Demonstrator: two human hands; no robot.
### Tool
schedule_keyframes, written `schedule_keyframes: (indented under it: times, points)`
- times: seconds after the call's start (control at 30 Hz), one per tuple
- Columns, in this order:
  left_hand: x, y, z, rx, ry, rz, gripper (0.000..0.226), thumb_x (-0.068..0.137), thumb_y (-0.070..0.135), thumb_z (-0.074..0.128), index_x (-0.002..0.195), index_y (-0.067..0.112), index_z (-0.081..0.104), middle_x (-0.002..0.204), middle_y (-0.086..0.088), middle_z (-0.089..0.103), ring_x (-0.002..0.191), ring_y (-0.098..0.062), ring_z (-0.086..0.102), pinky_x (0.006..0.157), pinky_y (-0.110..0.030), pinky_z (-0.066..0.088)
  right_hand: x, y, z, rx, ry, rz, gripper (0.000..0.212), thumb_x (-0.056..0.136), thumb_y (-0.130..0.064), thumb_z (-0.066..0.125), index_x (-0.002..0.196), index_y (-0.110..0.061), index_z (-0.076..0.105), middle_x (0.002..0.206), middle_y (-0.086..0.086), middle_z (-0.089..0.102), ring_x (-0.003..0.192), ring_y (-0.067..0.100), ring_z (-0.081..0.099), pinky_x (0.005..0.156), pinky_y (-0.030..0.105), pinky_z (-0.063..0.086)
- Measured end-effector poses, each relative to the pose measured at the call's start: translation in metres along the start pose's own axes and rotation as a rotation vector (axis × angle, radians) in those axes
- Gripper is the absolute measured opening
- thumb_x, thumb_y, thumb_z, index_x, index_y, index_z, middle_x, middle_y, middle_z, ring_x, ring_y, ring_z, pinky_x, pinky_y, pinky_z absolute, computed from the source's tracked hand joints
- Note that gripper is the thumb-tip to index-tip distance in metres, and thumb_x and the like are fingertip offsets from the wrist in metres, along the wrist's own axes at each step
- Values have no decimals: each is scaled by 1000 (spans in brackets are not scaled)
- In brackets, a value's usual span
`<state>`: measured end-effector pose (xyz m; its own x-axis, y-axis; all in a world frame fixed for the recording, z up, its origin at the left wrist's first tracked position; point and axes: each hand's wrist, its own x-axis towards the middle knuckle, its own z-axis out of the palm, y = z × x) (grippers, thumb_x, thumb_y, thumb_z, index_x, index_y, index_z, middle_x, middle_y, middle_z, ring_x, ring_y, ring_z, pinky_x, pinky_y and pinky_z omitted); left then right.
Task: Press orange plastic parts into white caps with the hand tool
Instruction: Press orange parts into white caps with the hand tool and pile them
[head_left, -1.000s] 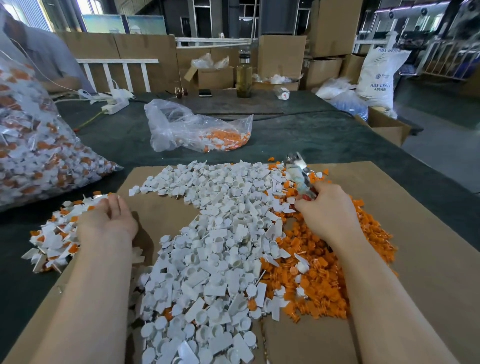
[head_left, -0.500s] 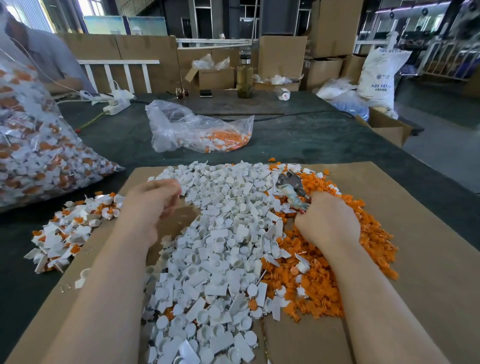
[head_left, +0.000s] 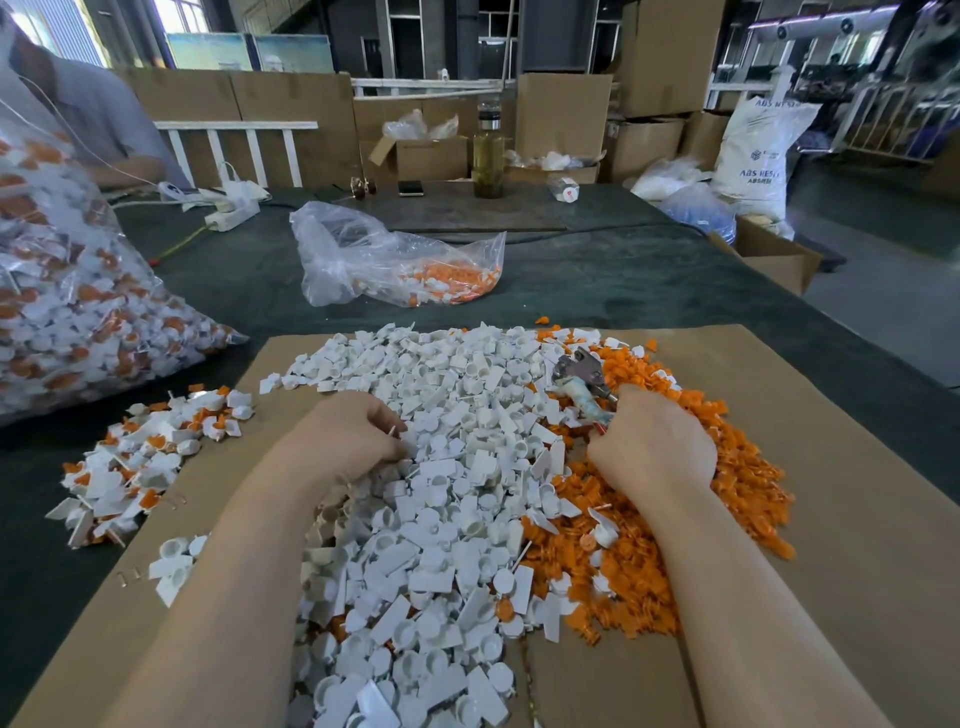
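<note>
Caps heap (head_left: 441, 467) under the left fingers (head_left: 387, 441), parts heap (head_left: 727, 467) right of it under the right fingers (head_left: 605, 441), finished pile (head_left: 140, 457) left, bag (head_left: 395, 260) behind, all on the worktop (head_left: 623, 270).

Bright, soft daylight from far windows (wide-angle bending at edges), sharp throughout.

daylight is coming through the windows (head_left: 47, 26) at upper left. cardboard boxes (head_left: 563, 114) are standing stacked behind the dark green table (head_left: 597, 280), a white railing (head_left: 234, 148) is running alongside, and grey concrete floor (head_left: 893, 306) is stretching away rightward.
</note>
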<state>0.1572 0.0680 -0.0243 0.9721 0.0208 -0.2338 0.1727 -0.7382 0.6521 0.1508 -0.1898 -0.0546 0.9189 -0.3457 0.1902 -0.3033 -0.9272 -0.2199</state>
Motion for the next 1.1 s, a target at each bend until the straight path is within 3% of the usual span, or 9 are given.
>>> schedule_keyframes:
  times: [0.17, 0.33, 0.43, 0.6, 0.73, 0.93, 1.1]
  points:
    - [-1, -1, 0, -101, 98, 23, 16, 78, 24, 83, 86, 17, 70, 83, 0, 72, 71, -13, 63, 59, -22, 48, -1, 0, 0, -28, -15, -5, 31, 82, -32, 67, 73, -24, 39, 72, -6, 48, 57, 11, 44, 43, 24, 29]
    - [-6, 4, -1, -317, 160, 14, 28, 81, 37, 78, 80, 11, 72, 58, 6, 70, 43, 0, 59, 38, -10, 41, -1, -1, -1, -12, -31, 7, 34, 82, -29, 67, 68, -27, 35, 71, -6, 49, 58, 10, 47, 44, 24, 30]
    - [-9, 9, 1, -394, 155, 2, 36, 78, 48, 77, 78, 12, 71, 60, 4, 71, 44, -1, 60, 39, -8, 41, -1, -2, -2, -25, -32, 0, 33, 82, -30, 67, 69, -26, 38, 71, -6, 50, 58, 10, 48, 43, 23, 30]
    - [-11, 17, 6, -546, 149, 7, 30, 80, 38, 78, 71, 11, 68, 56, 1, 69, 47, -8, 65, 45, -15, 51, 0, -3, -2, 32, -7, 5, 32, 87, -33, 66, 70, -24, 40, 70, -6, 49, 57, 10, 45, 43, 24, 29]
    - [-16, 28, 12, -690, 106, 48, 24, 83, 28, 77, 83, 5, 70, 68, -5, 75, 57, -11, 71, 49, -18, 54, 4, -4, -5, 304, 2, -74, 21, 89, -40, 62, 87, -21, 54, 77, -5, 56, 64, 10, 52, 48, 25, 35]
    - [-23, 48, 24, -827, 5, 135, 8, 84, 11, 75, 87, 6, 69, 71, -7, 75, 62, -14, 72, 56, -21, 57, -4, -17, -16, 1064, -15, -130, 10, 84, -28, 74, 86, -26, 65, 77, -6, 65, 67, 9, 58, 60, 22, 45]
    - [-30, 59, 38, -697, -35, 229, 10, 88, 5, 71, 90, 15, 73, 71, -10, 74, 59, -13, 70, 59, -25, 60, -12, -29, -18, 1240, -3, -207, 13, 83, -23, 76, 82, -26, 63, 69, -24, 64, 66, -6, 59, 57, 7, 44]
